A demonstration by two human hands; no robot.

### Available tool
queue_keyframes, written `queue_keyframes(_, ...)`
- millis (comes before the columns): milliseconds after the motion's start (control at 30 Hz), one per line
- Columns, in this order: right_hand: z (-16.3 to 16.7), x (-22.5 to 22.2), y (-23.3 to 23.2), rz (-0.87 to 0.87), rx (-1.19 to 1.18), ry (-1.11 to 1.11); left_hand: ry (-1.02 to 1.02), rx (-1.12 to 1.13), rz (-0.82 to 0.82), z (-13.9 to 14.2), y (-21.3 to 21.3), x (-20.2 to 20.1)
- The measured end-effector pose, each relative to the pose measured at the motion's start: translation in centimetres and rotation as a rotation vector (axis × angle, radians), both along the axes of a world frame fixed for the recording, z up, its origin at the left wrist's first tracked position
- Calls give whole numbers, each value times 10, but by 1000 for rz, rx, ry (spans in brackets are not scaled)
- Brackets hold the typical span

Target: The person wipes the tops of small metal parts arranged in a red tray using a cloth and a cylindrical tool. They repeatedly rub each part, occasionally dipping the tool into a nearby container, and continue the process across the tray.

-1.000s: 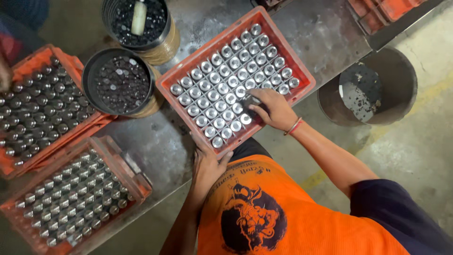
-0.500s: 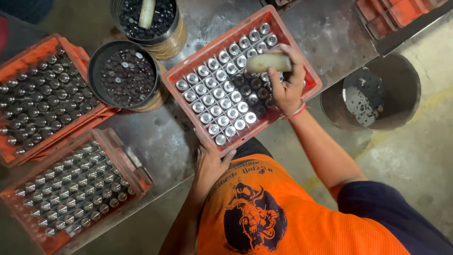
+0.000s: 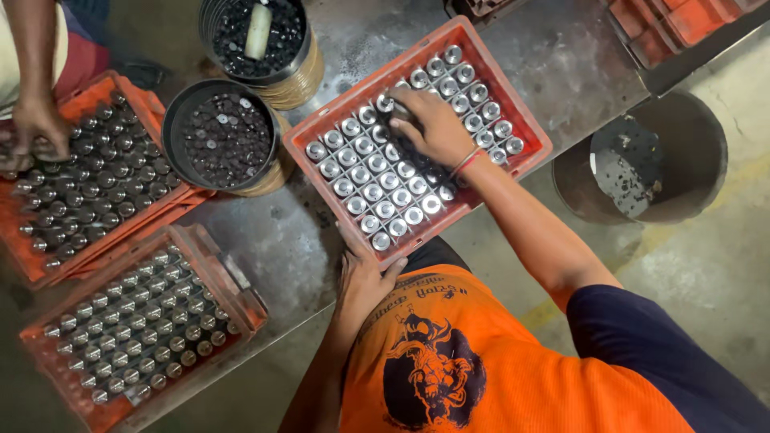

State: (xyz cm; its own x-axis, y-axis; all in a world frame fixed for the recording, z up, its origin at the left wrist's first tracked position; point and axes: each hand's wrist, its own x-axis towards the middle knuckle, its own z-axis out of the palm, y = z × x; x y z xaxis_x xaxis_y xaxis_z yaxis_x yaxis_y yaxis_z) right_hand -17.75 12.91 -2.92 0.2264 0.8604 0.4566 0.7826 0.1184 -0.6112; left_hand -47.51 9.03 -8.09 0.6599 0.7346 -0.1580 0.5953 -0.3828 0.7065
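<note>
Since half a second ago, my right hand has slid from the right part of the red crate toward its upper middle, and the pale cylinder it held up then is out of sight now.

From the head camera, my right hand lies palm down over the rows of shiny metal cylinders standing upright in that crate, fingers curled over a few of them near the far rim. Whether they grip one I cannot tell, since the hand covers what is under it. A red thread sits at that wrist. My left hand presses flat, fingers spread, on the near corner of the same crate, holding nothing.

Left of the crate stands a round black tub of small dark discs, and behind it a second tub with a white stick lying on its contents. Two more red crates of cylinders sit at far left, where another person's hand rests on the upper one. A dark bucket stands on the floor at right.
</note>
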Motion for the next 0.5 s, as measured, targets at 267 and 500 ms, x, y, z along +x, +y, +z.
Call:
queue_keyframes(267, 11, 12, 27, -102, -72, 141, -5, -46, 21, 2, 3, 2)
queue_keyframes(500, 14, 34, 28, -247, 334, 162, -83, 48, -16, -3, 3, 3)
